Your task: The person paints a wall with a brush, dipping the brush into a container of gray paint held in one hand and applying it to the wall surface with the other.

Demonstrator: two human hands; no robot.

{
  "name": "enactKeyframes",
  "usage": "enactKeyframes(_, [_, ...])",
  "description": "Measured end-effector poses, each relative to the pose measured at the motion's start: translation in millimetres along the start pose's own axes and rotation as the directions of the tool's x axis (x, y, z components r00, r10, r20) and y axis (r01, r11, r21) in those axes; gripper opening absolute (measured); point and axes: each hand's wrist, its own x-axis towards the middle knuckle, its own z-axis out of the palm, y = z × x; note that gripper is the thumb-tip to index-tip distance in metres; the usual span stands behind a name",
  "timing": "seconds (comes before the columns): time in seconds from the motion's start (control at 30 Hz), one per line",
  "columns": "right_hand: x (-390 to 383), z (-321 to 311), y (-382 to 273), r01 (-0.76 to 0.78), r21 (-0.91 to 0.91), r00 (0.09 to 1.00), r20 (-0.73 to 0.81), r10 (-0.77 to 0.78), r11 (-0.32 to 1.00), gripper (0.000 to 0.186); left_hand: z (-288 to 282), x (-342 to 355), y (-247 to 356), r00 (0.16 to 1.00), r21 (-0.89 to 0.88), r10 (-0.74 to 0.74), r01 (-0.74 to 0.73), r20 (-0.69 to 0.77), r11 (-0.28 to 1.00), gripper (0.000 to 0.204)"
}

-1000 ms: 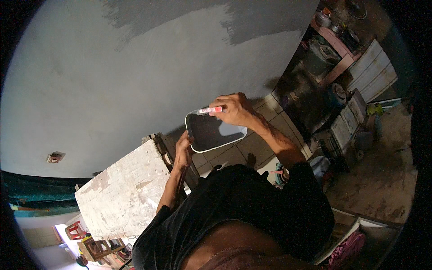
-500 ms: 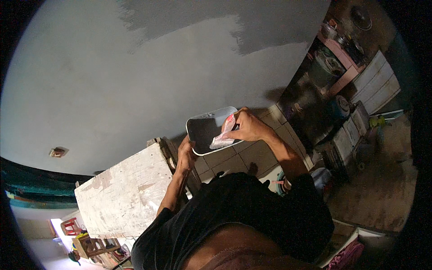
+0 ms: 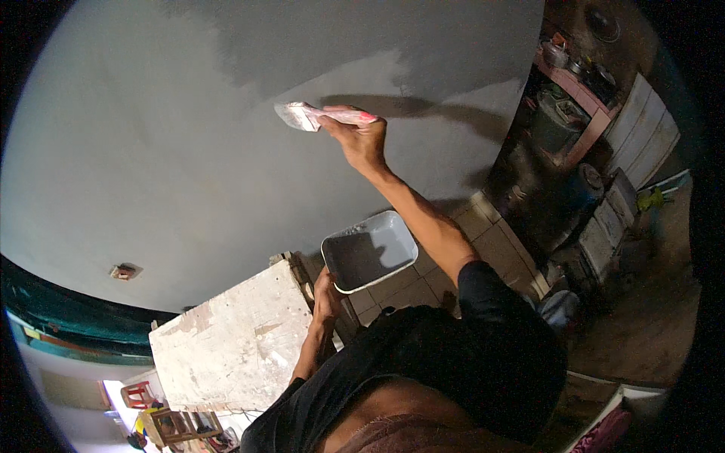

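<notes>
My right hand point(image 3: 362, 143) is closed on a paintbrush point(image 3: 298, 115) with a whitish, red-tipped handle, raised against the grey wall point(image 3: 151, 136); whether its bristles touch the surface I cannot tell. Darker grey paint covers the upper part of the wall. Lower down, my left hand point(image 3: 325, 294) grips the left side of a white-rimmed rectangular tray point(image 3: 362, 257), which holds grey paint. A worn whitish board point(image 3: 226, 340) lies just left of that hand.
A tiled floor strip point(image 3: 404, 294) runs below the wall. At right are a pink shelf point(image 3: 585, 102) with pots, a bucket, a white panel point(image 3: 642, 132) and clutter. A small socket-like fitting point(image 3: 122, 272) is on the wall; stools point(image 3: 140, 396) stand at lower left.
My right hand has lifted the brush out of the tray, up and to the left onto the wall area. The tray and my left hand appear somewhat lower in view.
</notes>
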Motion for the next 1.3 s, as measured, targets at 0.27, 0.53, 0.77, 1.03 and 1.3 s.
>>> enactKeyframes(0.27, [81.4,-129.9,49.9,0.145,-0.417,0.879,-0.363,-0.310,0.897,0.012,-10.9,-1.2,-12.6,0.994,-0.062,0.107,-0.105,0.022,0.992,0.067])
enactKeyframes(0.53, [57.8,-74.6,36.8,0.140,-0.593,0.845,-0.345,-0.408,0.793,0.015,-24.3,-7.5,-21.4,0.992,-0.118,0.126,-0.124,0.011,0.985,0.066])
enactKeyframes(0.77, [-29.0,66.7,18.2,0.380,-0.305,0.925,0.132,-0.357,0.873,0.017,-39.3,-2.4,-34.5,0.992,-0.110,0.119,-0.113,0.046,0.988,0.068])
enactKeyframes(1.03, [68.6,-92.5,32.9,0.241,-0.428,0.930,-0.153,-0.333,0.871,0.006,-38.7,-10.3,-38.3,0.993,-0.212,0.120,-0.118,-0.005,0.970,0.058])
enactKeyframes(1.3, [72.7,-97.5,42.8,0.189,-0.602,0.801,-0.362,-0.477,0.775,0.013,-40.0,-11.4,-38.2,0.990,-0.152,0.138,-0.140,-0.018,0.979,0.062])
